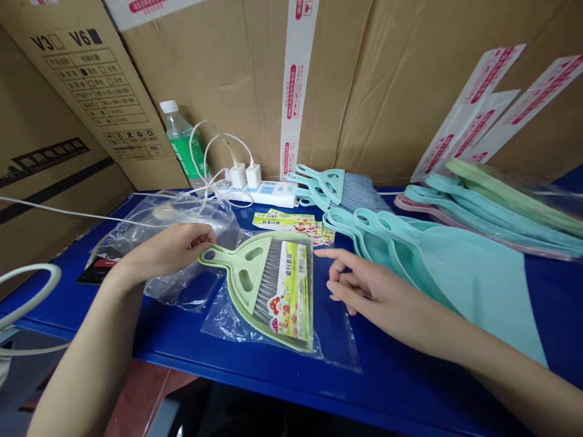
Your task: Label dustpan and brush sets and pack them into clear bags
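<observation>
A pale green dustpan (249, 315) lies on the blue table with a matching hand brush (243, 267) nested in it. Over the grey bristles rests a yellow-green printed card (291, 291). My left hand (180, 246) pinches the handle end of the set. A clear plastic bag (337, 340) spreads around and under the dustpan; I cannot tell whether the set is inside it. My right hand (359, 282) hovers just right of the card edge, index finger stretched out, the other fingers loosely curled, holding nothing.
Turquoise dustpans (473, 273) overlap at the right, with bagged sets (510, 206) behind. Turquoise brushes (330, 185), several printed cards (282, 220) and a power strip (273, 194) sit at the back. Crumpled plastic (182, 285), a bottle (184, 145) and white cables are left; cardboard boxes (228, 73) stand behind.
</observation>
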Motion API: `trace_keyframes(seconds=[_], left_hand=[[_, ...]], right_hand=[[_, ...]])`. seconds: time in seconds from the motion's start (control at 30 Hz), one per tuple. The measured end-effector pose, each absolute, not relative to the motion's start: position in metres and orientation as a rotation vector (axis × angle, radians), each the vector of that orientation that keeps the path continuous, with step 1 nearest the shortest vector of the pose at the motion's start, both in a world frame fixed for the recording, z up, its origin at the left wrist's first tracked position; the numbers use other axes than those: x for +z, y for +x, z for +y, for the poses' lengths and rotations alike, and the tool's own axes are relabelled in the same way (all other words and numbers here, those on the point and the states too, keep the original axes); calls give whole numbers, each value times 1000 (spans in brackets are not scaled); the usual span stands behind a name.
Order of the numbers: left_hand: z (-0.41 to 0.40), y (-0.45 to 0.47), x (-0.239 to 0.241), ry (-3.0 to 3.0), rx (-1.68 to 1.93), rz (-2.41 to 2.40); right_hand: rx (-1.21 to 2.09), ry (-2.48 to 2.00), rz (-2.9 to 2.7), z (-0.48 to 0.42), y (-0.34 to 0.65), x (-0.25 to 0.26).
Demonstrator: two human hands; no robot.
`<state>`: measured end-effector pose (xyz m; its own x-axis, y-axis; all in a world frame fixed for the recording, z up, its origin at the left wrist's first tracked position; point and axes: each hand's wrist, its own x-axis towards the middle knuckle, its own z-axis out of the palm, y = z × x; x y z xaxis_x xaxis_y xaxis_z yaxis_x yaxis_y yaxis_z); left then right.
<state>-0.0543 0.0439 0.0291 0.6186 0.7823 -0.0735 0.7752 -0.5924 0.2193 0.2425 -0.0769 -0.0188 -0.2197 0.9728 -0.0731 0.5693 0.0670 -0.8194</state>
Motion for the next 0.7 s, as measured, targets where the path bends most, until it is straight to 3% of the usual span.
trace_keyframes(seconds=[0.3, 0.7], left_hand=[[33, -52, 33, 2659, 32, 919], [34, -49, 33, 2648, -39, 902]], right_hand=[[238, -1562, -2191, -78, 239, -31], [-331, -1443, -2458, -80, 238, -46]])
